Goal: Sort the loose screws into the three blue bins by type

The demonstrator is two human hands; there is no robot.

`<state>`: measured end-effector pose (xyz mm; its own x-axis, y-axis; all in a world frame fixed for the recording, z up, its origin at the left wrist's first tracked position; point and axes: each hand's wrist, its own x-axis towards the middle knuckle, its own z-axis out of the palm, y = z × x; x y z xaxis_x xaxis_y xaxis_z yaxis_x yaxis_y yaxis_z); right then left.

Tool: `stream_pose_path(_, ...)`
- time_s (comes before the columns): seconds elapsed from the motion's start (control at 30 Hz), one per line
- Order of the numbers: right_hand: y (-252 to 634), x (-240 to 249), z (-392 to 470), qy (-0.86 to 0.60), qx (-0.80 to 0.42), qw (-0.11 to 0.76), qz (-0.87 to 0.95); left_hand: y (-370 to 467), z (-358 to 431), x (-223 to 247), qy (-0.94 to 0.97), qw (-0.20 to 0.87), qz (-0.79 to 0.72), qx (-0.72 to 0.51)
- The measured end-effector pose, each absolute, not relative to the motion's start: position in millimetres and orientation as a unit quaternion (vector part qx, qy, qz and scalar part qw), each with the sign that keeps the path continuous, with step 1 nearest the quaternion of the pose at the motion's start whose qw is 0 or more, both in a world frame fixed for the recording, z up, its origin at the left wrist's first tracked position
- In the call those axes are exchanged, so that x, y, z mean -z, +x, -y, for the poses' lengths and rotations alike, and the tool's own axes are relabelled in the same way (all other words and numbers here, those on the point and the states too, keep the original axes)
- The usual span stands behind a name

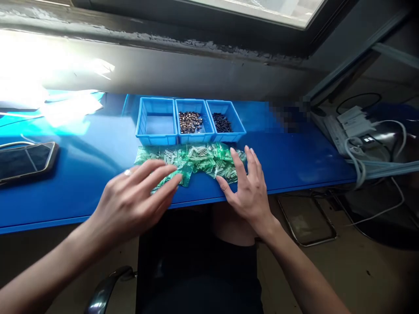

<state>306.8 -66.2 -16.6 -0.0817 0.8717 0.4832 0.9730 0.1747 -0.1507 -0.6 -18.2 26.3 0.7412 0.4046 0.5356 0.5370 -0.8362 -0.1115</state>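
Note:
Green-tinted clear plastic bags (204,163) full of small metallic pieces lie in a row along the front of the blue table. Over the left end of the bags hovers my left hand (135,198), slightly blurred, its fingers stretched out and a ring on one of them. My right hand (248,187) is at the right end, fingers spread, with the thumb and fingertips at or just over the bags. Whether either hand touches the plastic I cannot tell. Nothing is gripped in either hand.
Behind the bags stand three joined blue bins: an empty left bin (159,139), a middle bin (193,138) with brass-coloured pieces, and a right bin (240,131) with dark screws. A phone (28,161) lies at left. White cables (358,161) hang at right.

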Motion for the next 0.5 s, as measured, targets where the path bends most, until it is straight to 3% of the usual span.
stream_pose_path(0.1,309.6,21.8,64.5,-0.629,0.07,0.237,0.737,-25.0,60.4,-1.6,-0.909,0.102,0.356,0.19)
stream_pose_path(0.33,299.9,27.6,70.8,-0.57,0.156,0.354,0.725,-1.2,65.0,18.3,-0.914,0.094,0.337,0.204)
stream_pose_path(0.4,297.7,26.7,77.4,-0.56,0.145,0.333,0.745,15.3,62.0,20.3,-0.916,0.097,0.321,0.219)
stream_pose_path(0.5,299.0,23.7,84.7,-0.597,0.098,0.216,0.766,32.0,63.5,23.3,-0.915,0.088,0.315,0.237)
